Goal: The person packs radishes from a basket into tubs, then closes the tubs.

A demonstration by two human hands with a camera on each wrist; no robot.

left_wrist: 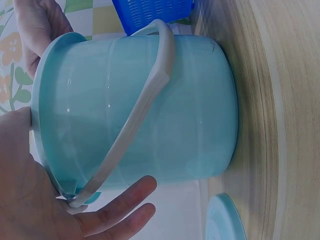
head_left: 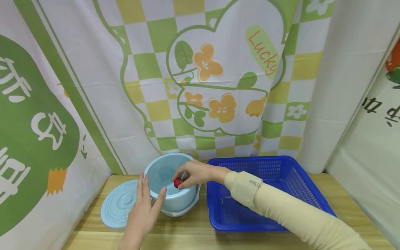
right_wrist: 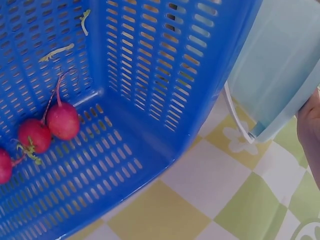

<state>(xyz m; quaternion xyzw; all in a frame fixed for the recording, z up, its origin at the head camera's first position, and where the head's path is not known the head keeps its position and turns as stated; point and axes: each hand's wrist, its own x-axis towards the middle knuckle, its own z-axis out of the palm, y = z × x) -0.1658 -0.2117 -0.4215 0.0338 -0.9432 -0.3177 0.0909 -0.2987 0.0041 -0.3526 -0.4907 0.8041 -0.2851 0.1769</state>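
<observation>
My right hand pinches a small red radish just inside the mouth of a light blue bucket. Fingers spread and mostly straight, my left hand rests against the bucket's near left rim. The left wrist view shows its thumb at the rim and two fingertips beside the wall. A pale handle hangs down the bucket's side. Several red radishes lie in the blue basket, right of the bucket; my right forearm crosses over this basket.
Left of the bucket lies its round blue lid, flat on the wooden table. Stem scraps lie on the basket's mesh. A patterned curtain hangs close behind bucket and basket.
</observation>
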